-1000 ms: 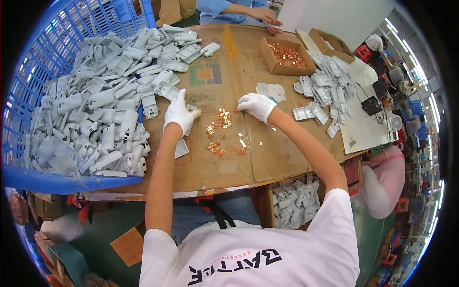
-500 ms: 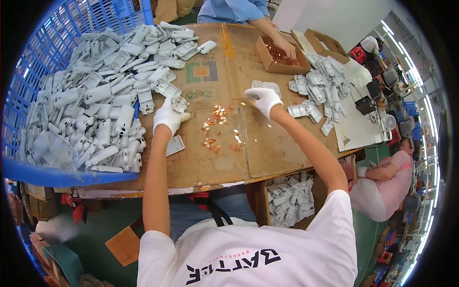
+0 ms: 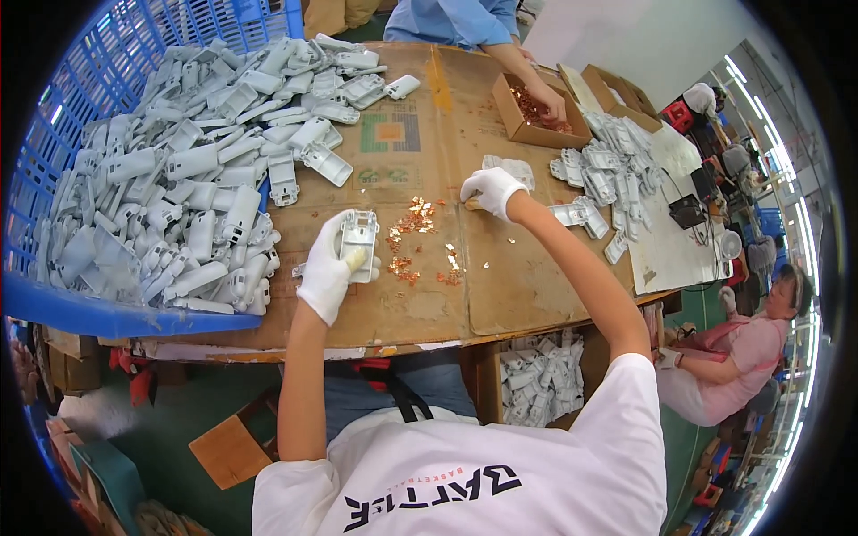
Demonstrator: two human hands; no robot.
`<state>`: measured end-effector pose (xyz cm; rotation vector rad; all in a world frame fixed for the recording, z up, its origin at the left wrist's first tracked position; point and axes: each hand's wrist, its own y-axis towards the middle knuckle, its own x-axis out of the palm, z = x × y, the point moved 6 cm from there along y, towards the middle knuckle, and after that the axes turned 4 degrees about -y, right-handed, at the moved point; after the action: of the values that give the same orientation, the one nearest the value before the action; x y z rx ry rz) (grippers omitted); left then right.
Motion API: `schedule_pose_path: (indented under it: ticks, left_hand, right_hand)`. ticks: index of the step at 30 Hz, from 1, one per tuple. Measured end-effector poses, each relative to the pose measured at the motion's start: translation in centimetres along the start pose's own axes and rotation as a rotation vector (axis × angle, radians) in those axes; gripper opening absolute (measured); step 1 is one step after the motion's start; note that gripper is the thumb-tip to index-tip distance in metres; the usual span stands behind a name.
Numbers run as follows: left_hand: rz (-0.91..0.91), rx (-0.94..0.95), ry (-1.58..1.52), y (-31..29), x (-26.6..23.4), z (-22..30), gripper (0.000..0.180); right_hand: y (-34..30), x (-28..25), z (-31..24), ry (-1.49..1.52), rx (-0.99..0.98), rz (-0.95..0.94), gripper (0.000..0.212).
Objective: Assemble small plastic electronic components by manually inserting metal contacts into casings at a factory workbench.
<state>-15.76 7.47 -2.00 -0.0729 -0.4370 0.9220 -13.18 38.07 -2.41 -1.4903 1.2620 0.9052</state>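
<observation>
My left hand [image 3: 323, 275], in a white glove, is closed around a light grey plastic housing [image 3: 360, 239], its hollow, ribbed inside facing up. Just right of it, small shiny copper-coloured metal pieces [image 3: 417, 217] lie scattered on the cardboard-covered table [image 3: 393, 313]. Further right, my gloved right hand [image 3: 494, 191] hovers low with thumb and fingers drawn together; whatever is between the fingertips is too small to make out. Behind that hand lies a crumpled translucent plastic piece [image 3: 511, 170].
A blue crate [image 3: 134, 323] heaped with grey housings [image 3: 192, 161] fills the left side. At the far right, a co-worker's hand [image 3: 545, 105] reaches into a cardboard box [image 3: 523, 129] of copper pieces. More housings [image 3: 612, 165] are piled beside it. A box of housings [image 3: 541, 380] stands below the table edge.
My left hand has come nearer and slightly right, and the housing in it now shows its full inside. The housing that lay by my left wrist no longer shows. My right hand stays nearly in place.
</observation>
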Motion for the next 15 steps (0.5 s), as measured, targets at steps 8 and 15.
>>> schedule_pose_path:
  ticks: [8,15]
  left_hand:
    - [0.018,-0.087,-0.011,-3.7,0.1,-2.7,0.054]
    - [-0.035,-0.075,-0.018,-4.8,1.4,-4.3,0.048]
  right_hand:
    - [0.5,-2.7,-5.7,-0.132,0.103,0.275,0.021]
    - [1.8,1.0,-7.5,0.036,0.385,0.172,0.02]
